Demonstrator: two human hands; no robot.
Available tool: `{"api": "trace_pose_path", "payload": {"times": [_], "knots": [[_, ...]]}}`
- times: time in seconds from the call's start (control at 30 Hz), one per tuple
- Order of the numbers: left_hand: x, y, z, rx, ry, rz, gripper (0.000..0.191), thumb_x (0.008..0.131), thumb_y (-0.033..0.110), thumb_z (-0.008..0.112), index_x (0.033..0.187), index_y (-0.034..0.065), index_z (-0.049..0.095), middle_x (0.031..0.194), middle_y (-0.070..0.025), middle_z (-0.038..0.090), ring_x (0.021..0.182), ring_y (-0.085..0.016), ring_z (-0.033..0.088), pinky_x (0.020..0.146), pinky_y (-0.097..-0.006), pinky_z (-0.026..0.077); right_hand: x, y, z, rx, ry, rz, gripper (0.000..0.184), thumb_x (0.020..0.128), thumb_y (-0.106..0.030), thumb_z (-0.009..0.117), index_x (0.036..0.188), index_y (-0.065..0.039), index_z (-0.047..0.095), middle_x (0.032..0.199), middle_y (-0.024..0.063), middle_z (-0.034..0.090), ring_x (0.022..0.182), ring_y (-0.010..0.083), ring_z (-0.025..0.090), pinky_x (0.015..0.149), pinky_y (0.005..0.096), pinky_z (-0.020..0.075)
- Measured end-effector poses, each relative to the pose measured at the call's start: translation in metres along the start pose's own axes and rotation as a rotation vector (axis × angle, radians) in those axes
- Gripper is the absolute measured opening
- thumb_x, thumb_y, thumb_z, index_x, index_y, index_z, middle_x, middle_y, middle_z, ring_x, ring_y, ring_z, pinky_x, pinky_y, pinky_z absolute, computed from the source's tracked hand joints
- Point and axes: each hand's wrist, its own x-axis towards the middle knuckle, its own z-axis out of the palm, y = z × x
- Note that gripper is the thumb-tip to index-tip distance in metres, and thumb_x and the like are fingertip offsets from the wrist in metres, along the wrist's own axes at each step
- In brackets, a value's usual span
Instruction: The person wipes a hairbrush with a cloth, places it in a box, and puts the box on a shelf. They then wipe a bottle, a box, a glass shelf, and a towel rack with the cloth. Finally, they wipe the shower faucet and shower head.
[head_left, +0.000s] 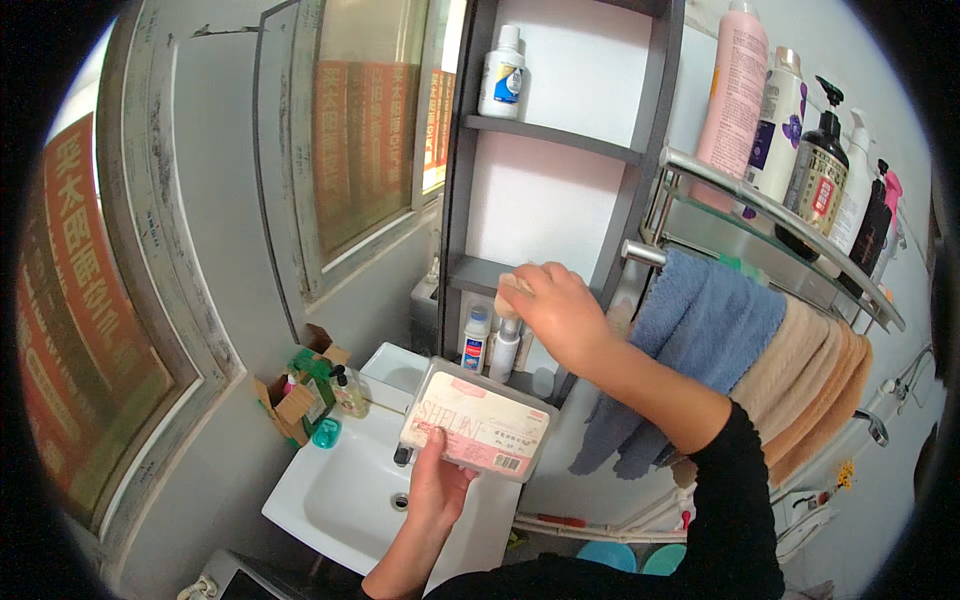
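Observation:
My left hand (441, 480) grips a flat, clear plastic box (480, 420) by its lower edge, thumb on top. The box bears a cream and pink printed label and is held tilted above the white washbasin (322, 487). Higher up, my right hand (562, 311) pinches a small beige thing (506, 300), perhaps a sponge, partly hidden by my fingers. That hand is in front of the dark grey shelf board (480, 274). Below it stand a white bottle with a blue cap (475, 341) and a slim pale bottle (504, 356) in the lowest compartment.
A blue towel (705, 322) and beige towels (795, 360) hang from a rail at right, under a glass shelf (750, 217) of tall bottles. A torn cardboard box (292, 405), a pump bottle (349, 394) and a teal dish (326, 433) sit at the basin's left corner.

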Motion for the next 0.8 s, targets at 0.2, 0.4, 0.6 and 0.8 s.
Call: {"api": "trace_pose_path", "payload": {"times": [0.2,0.4,0.6,0.8], "knots": [[0.000,0.002,0.004,-0.027,-0.012,0.020,0.061,0.103,0.043,0.062,0.150,0.0103,0.043,0.144,-0.0071,0.057,0.128,-0.022,0.058,0.103,-0.0398,0.051,0.050,0.035,-0.073,-0.417,0.606,0.022,0.050,0.085,-0.017,0.066,0.134,-0.011,0.063,0.139,0.0160,0.057,0.133,0.0386,0.049,0.103,0.0478,0.0482],[-0.002,0.004,0.001,-0.056,-0.036,0.018,0.059,0.104,0.040,0.060,0.151,0.0092,0.042,0.148,-0.0081,0.055,0.135,-0.023,0.054,0.112,-0.0444,0.046,0.100,0.049,-0.069,-0.491,0.663,0.123,0.024,0.086,-0.014,0.066,0.107,-0.002,0.072,0.108,0.0097,0.065,0.109,0.0307,0.058,0.089,0.0449,0.0498],[0.004,0.000,0.000,-0.048,-0.034,-0.041,0.056,0.105,0.037,0.059,0.151,0.0087,0.043,0.148,-0.0086,0.054,0.136,-0.024,0.053,0.114,-0.0457,0.044,0.137,0.034,-0.049,-0.401,0.577,0.072,0.040,0.084,-0.008,0.065,0.124,-0.005,0.066,0.124,0.0124,0.062,0.112,0.0321,0.059,0.097,0.0423,0.0500],[-0.005,0.001,-0.003,-0.074,-0.031,-0.031,0.057,0.105,0.037,0.059,0.152,0.0088,0.042,0.148,-0.0078,0.054,0.137,-0.023,0.053,0.114,-0.0455,0.044,0.111,0.052,-0.100,-0.272,0.219,0.185,0.035,0.082,-0.004,0.066,0.116,0.000,0.068,0.116,0.0191,0.066,0.108,0.0401,0.063,0.096,0.0455,0.0535]]}}
